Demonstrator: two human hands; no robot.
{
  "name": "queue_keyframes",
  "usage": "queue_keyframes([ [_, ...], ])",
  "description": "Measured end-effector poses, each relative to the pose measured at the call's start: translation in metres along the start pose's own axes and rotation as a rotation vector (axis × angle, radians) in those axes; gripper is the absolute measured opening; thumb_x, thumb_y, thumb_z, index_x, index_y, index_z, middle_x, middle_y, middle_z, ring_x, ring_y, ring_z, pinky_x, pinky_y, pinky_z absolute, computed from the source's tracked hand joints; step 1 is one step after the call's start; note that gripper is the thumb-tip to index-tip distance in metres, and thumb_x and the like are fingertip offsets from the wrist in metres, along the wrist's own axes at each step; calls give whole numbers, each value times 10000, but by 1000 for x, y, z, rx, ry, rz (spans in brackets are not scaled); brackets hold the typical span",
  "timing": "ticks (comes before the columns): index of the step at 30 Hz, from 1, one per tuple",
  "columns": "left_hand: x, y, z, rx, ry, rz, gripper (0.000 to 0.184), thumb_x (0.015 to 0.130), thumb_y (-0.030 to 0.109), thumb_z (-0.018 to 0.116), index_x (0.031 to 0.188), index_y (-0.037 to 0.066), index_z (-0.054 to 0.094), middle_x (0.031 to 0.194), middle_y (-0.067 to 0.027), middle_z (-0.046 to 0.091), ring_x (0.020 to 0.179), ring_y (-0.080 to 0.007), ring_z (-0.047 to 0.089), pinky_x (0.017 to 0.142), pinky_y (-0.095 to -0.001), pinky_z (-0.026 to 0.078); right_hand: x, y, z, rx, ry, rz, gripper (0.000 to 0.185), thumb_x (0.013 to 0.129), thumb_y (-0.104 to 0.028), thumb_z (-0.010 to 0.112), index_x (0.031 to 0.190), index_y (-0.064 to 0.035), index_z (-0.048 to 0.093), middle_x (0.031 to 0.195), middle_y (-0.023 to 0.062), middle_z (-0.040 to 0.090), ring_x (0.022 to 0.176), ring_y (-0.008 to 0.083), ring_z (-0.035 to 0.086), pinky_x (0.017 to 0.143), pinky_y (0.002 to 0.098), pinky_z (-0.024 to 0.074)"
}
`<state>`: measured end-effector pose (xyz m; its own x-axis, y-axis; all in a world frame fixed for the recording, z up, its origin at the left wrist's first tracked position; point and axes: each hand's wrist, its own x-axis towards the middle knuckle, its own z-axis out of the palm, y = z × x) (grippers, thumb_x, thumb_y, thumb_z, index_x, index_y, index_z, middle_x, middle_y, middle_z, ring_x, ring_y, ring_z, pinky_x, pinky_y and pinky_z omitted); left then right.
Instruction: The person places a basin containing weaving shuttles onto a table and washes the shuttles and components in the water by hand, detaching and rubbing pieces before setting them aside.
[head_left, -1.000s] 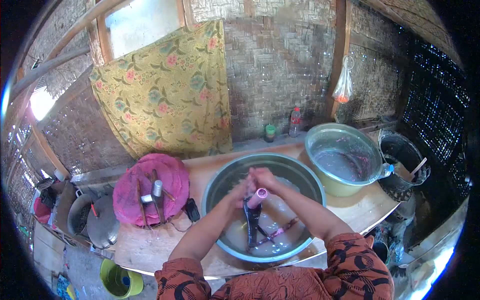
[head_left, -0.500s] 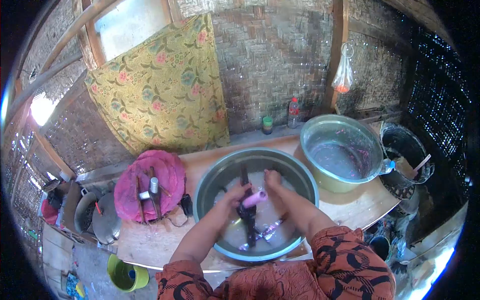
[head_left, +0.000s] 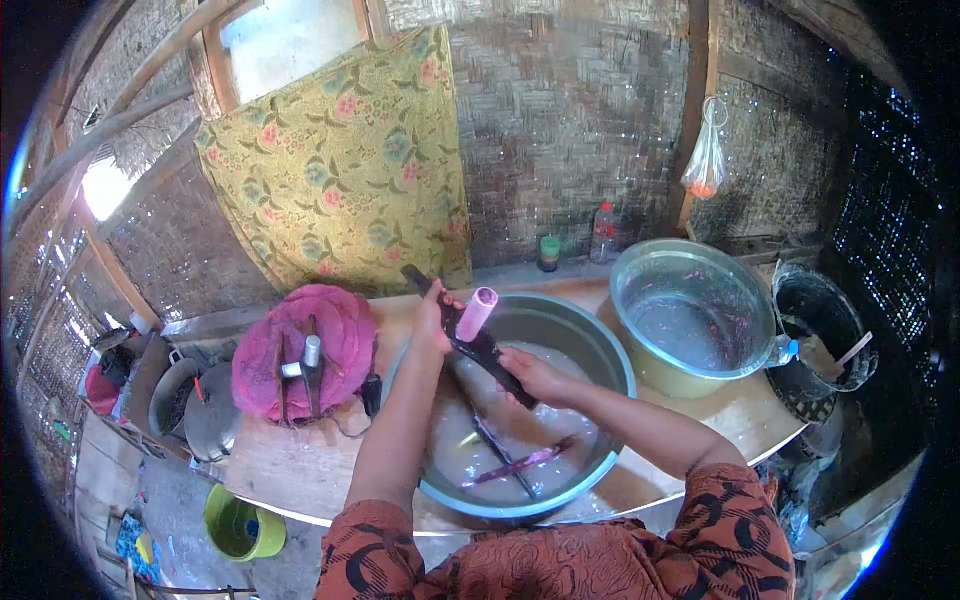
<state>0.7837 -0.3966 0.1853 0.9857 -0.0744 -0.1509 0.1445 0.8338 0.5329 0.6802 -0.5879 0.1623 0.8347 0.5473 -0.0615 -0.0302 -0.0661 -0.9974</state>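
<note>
Above the wide grey-green basin (head_left: pixel 400 450), both hands grip a dark wooden bar (head_left: pixel 482 347) with a pink tube (head_left: pixel 478 313) standing out from it. My left hand (head_left: pixel 437 318) is closed round the bar's upper end. Lower down, my right hand (head_left: pixel 535 376) has its fingers wrapped on the other end. The bar slants down to the right. Cloudy water (head_left: pixel 565 425) fills the bottom of the basin. Two thin sticks lie crossed in that water, a dark stick (head_left: pixel 497 455) and a pink-stained stick (head_left: pixel 530 462).
At left on the wooden table (head_left: pixel 290 470) sits a stack of pink round sheets (head_left: pixel 262 365), topped with wooden pieces bearing pale tubes (head_left: pixel 312 350). A second basin (head_left: pixel 650 362) holds water at right, beside a black bucket (head_left: pixel 835 290). A bottle (head_left: pixel 603 235) stands behind.
The dark bar with the pink tube has come up out of the water, raised by both hands and tilted. The crossed sticks in the basin now show fully. The camera view has shifted slightly.
</note>
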Motion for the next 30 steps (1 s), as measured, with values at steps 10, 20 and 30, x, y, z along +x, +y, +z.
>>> queue_keyframes([
  [10,-2,-6,0,-89,-206,73,312,854,230,505,587,152,362,457,29,318,422,-101,332,448,-242,343,-3,-6,-20,102,-92,176,379,963,-355,291,899,-38,488,653,42,541,470,95,491,398,232,383],
  [20,-19,7,4,-153,-323,36,324,885,244,472,593,151,366,450,29,316,445,-112,360,472,-237,347,-13,-17,-9,269,-259,133,151,957,-237,285,931,-118,374,709,38,523,499,106,507,419,263,438],
  [30,-41,-27,32,-134,-112,72,258,831,295,567,659,150,440,534,32,397,501,-89,415,493,-245,393,-11,-28,-1,-126,7,223,554,937,-491,206,664,-62,425,482,33,429,309,137,386,298,274,330],
])
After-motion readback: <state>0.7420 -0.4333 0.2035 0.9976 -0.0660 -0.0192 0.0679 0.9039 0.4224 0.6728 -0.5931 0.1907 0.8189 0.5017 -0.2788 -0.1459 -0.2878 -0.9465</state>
